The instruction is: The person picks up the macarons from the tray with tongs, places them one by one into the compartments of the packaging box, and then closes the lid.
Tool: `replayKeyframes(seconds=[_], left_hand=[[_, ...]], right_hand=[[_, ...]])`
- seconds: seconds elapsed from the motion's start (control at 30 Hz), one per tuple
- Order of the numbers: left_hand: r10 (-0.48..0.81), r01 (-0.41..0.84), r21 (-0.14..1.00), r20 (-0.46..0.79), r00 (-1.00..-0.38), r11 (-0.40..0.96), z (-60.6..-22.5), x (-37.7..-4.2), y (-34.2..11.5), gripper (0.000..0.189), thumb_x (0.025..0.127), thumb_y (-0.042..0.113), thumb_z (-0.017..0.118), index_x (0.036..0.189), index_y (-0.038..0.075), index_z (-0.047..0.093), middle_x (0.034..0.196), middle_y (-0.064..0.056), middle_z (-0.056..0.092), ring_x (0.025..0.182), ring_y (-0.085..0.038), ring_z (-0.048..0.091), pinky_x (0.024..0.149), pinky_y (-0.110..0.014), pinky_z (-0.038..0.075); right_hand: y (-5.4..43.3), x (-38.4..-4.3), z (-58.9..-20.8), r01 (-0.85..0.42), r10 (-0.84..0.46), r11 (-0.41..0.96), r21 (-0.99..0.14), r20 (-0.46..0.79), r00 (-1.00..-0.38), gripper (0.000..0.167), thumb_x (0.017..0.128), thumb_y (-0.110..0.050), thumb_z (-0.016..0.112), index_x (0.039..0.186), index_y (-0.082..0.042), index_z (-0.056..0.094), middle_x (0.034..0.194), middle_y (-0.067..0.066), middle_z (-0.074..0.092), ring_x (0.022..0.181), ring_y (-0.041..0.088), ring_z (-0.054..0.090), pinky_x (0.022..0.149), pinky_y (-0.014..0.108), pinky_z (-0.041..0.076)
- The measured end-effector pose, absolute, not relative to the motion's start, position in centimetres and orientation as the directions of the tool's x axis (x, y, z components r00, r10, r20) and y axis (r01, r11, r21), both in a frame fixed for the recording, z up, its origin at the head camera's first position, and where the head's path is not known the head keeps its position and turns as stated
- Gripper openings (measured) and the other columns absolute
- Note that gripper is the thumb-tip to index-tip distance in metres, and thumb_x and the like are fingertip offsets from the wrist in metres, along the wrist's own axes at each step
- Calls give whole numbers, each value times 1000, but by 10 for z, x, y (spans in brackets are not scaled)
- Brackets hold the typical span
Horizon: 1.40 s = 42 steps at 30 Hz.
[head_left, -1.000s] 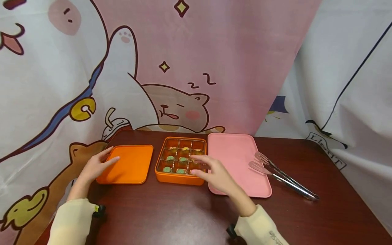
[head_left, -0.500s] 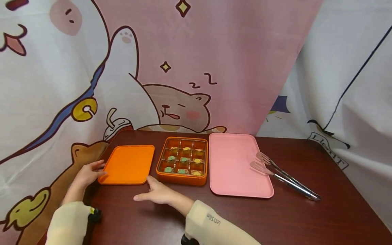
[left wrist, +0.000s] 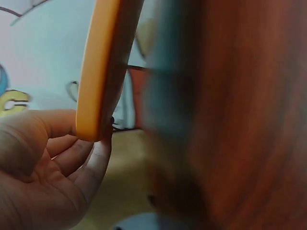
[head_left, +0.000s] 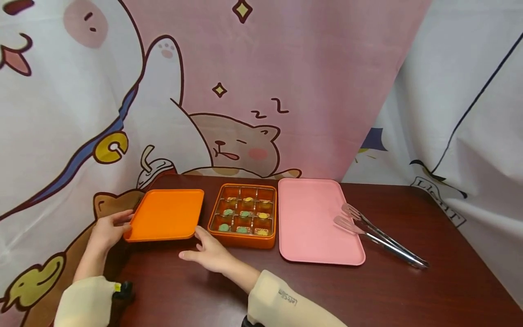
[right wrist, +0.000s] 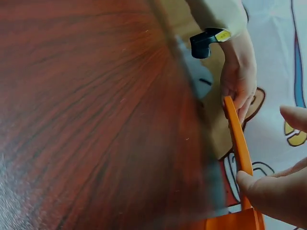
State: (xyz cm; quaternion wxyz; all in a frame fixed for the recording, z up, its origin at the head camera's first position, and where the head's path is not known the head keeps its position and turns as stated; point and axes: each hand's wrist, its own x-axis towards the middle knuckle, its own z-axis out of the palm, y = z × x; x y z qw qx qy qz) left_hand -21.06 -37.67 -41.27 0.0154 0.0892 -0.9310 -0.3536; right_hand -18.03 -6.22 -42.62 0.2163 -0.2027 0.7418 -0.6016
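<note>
A square orange lid (head_left: 167, 215) with a low rim is raised off the table at the left in the head view. My left hand (head_left: 105, 232) pinches its left edge; the left wrist view shows the thumb on one face of the lid (left wrist: 91, 91) and the fingers curled under the other. At the lid's front right corner, my right hand (head_left: 214, 255) touches the edge with a fingertip, its thumb held apart. Just right of the lid stands an orange box (head_left: 242, 240) with a clear divided insert, small green and yellow pieces lying in its compartments.
A pink tray (head_left: 314, 227) lies right of the box. Metal tongs (head_left: 386, 243) with slotted pink tips rest across the tray's right edge. A printed cartoon curtain (head_left: 318, 91) hangs behind and beside the brown table (head_left: 408, 299).
My right hand has moved left from over the box to the lid's corner. The left hand has shifted down the lid's left side and taken hold, and the lid has risen from the table.
</note>
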Motion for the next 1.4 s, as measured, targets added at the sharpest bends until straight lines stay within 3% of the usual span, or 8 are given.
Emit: replayKeyframes(seconds=[0.27, 0.57, 0.67, 0.8, 1.0, 1.07, 1.3, 1.4], left_hand=[[-193, -101, 744, 38, -981, 660, -377, -201, -353, 53, 99, 13, 60, 148, -1, 45, 140, -30, 54, 78, 26, 47, 67, -3, 46], [-68, 38, 812, 95, -993, 582, -353, -210, -306, 57, 98, 24, 64, 149, 4, 46, 143, -27, 53, 91, 14, 59, 77, -2, 47], [-23, 119, 830, 156, -987, 545, -349, -214, -290, 56, 97, 20, 65, 149, 5, 47, 136, -12, 63, 94, 10, 61, 78, -5, 49], [-31, 192, 856, 235, -971, 480, -343, -222, -265, 52, 96, 14, 67, 145, 6, 52, 119, 11, 67, 90, 11, 61, 78, -7, 51], [-188, 223, 826, 364, -912, 518, -332, -231, -227, 38, 94, 22, 70, 130, 12, 68, 115, -18, 73, 84, 15, 58, 76, -4, 47], [-226, 230, 812, 401, -888, 536, -331, -234, -219, 35, 92, 24, 72, 125, 12, 72, 111, -18, 74, 81, 14, 58, 74, -4, 47], [-263, 303, 831, 458, -849, 467, -333, -243, -205, 24, 88, 21, 77, 105, 4, 78, 76, 22, 67, 71, 6, 64, 68, -8, 50], [-264, 314, 841, 456, -850, 441, -334, -243, -202, 22, 88, 20, 78, 101, 3, 78, 70, 28, 62, 69, 5, 63, 67, -10, 49]], right_hand=[[-42, -193, -411, 16, -397, -11, -1000, -10, -918, 63, 94, -12, 68, 148, 4, 41, 136, 20, 57, 122, 32, 62, 101, 38, 53], [0, -222, -402, 112, -312, -146, -983, -61, -948, 46, 96, -1, 63, 138, 13, 50, 93, 6, 65, 70, 6, 67, 76, 27, 62], [17, -228, -398, 52, -266, -97, -994, -24, -964, 42, 95, -2, 65, 133, 11, 54, 90, 10, 68, 63, 7, 66, 70, 28, 62], [38, -233, -388, -94, -154, 4, -996, 93, -984, 37, 92, -1, 68, 127, 8, 61, 90, 18, 69, 65, 14, 69, 70, 38, 63], [63, -236, -371, -267, -16, 182, -946, 269, -963, 32, 90, -5, 72, 120, 2, 69, 91, 21, 71, 77, 38, 73, 66, 31, 62], [69, -238, -367, -298, 19, 215, -930, 309, -951, 32, 89, -7, 73, 120, 1, 70, 92, 22, 73, 79, 41, 73, 65, 28, 61], [85, -242, -367, -369, 93, 274, -888, 406, -909, 31, 88, -7, 75, 118, 1, 73, 95, 21, 75, 81, 31, 75, 68, 29, 62], [88, -242, -369, -407, 100, 306, -861, 454, -885, 30, 89, -8, 74, 118, -2, 74, 96, 18, 74, 85, 30, 75, 72, 32, 62]])
